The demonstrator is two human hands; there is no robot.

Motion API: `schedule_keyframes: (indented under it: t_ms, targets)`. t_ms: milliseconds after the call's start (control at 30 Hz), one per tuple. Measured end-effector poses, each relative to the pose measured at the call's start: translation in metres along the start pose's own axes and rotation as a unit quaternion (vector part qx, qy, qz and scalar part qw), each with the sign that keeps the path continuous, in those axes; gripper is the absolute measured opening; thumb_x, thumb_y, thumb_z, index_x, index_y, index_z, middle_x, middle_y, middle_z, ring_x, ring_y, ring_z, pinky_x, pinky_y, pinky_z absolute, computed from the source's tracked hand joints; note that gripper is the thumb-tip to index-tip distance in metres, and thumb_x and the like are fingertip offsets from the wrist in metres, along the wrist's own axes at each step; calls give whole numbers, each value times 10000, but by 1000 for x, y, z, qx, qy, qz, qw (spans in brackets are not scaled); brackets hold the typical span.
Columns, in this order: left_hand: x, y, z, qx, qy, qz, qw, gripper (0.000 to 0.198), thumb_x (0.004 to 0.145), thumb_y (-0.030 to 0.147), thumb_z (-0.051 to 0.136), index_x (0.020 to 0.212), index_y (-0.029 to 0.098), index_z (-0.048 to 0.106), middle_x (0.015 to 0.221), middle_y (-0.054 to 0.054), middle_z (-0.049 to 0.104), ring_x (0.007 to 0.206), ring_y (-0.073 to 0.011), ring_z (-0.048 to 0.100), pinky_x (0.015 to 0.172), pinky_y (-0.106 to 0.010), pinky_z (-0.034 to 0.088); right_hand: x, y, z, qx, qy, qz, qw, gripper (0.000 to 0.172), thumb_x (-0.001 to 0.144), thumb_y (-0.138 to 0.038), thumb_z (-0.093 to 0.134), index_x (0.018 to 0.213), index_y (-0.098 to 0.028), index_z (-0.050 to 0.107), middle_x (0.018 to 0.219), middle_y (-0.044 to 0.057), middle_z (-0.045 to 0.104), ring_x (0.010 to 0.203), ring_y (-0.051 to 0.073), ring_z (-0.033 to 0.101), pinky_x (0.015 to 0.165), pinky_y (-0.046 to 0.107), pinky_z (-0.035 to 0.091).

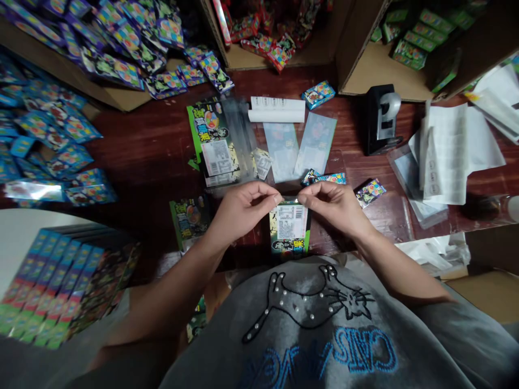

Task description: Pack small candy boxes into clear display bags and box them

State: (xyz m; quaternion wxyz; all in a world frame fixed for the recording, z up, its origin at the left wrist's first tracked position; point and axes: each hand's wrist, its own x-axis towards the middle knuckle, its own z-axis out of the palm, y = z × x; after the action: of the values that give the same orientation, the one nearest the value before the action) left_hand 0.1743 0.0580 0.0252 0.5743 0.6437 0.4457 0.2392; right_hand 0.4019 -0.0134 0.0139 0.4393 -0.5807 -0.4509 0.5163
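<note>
A printed packet (289, 229) with a white label lies at the table's near edge, its top edge pinched from both sides. My left hand (251, 208) grips the top left corner between thumb and fingertips. At the top right corner, my right hand (330, 205) pinches the same edge. A shiny clear strip shows between the two thumbs. Just beyond my right hand lie small blue sachets (330, 177), and a purple sachet (370, 193) is to its right. Left of my left hand rests another printed packet (190, 219).
Cardboard boxes of purple sachets (130, 38), red sachets (279, 48) and green packs (421, 40) line the back. A black tape dispenser (375, 121) stands at right, near label sheets (446, 151). Clear sleeves (316, 143) lie mid-table. Stacked display boxes (48, 286) sit lower left.
</note>
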Motion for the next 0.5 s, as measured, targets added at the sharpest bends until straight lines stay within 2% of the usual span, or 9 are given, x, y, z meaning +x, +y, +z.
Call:
schedule_keyframes:
  t_ms: [67, 167, 233, 300, 367, 400, 433, 500]
  targets:
    - [1, 0, -3, 9, -12, -3, 1000, 225, 909, 414, 791, 888, 190, 799, 880, -46, 826, 784, -159, 735, 750, -277, 581, 3, -2, -4, 13, -22, 19, 999, 325, 852, -529, 881, 908, -212, 835, 898, 18, 836, 798, 153, 734, 795, 302, 581]
    - [-1, -7, -9, -9, -53, 3, 999, 232, 879, 433, 837, 963, 217, 831, 1034, -66, 852, 921, -194, 784, 871, -324, 629, 4, -2, -13, 9, -62, 25, 998, 312, 888, -539, 847, 934, -231, 857, 952, 18, 853, 844, 164, 755, 838, 316, 589]
    - [-2, -13, -12, -26, -67, 20, 997, 222, 863, 422, 860, 979, 235, 830, 1104, -75, 850, 996, -215, 796, 947, -365, 640, 4, -2, -20, -8, -108, 9, 994, 307, 943, -548, 786, 964, -252, 865, 996, 20, 859, 894, 181, 776, 870, 339, 603]
    - [1, -17, -15, -21, -76, 35, 996, 172, 886, 400, 837, 952, 242, 824, 1085, -78, 849, 989, -219, 800, 952, -384, 647, 11, -6, -27, -47, -179, -33, 982, 303, 982, -545, 738, 966, -271, 865, 1019, 21, 859, 930, 194, 790, 886, 353, 612]
    - [7, -18, -18, 7, -94, 46, 995, 137, 918, 379, 794, 925, 244, 819, 1036, -76, 850, 946, -218, 801, 913, -385, 653, 32, -16, -35, -124, -237, -92, 959, 291, 1007, -529, 707, 976, -285, 863, 1057, 23, 855, 970, 201, 795, 908, 358, 607]
    - [12, -18, -19, 25, -106, 49, 993, 131, 925, 369, 777, 917, 245, 817, 1019, -75, 850, 929, -218, 801, 891, -382, 654, 48, -22, -39, -172, -244, -125, 946, 287, 1019, -520, 691, 1010, -288, 860, 1089, 27, 851, 996, 206, 791, 925, 364, 601]
    - [16, -17, -20, 43, -117, 52, 991, 127, 929, 361, 763, 909, 247, 814, 1002, -71, 849, 909, -219, 801, 868, -379, 653, 69, -30, -43, -219, -232, -159, 934, 287, 1030, -509, 675, 1066, -287, 853, 1128, 35, 845, 1024, 215, 784, 946, 375, 592]
    - [24, -17, -22, 80, -134, 54, 986, 112, 931, 342, 741, 903, 255, 807, 979, -61, 847, 878, -220, 799, 831, -374, 647, 122, -45, -47, -303, -170, -223, 911, 315, 1044, -461, 650, 1220, -259, 817, 1221, 67, 825, 1093, 245, 759, 1006, 411, 567]
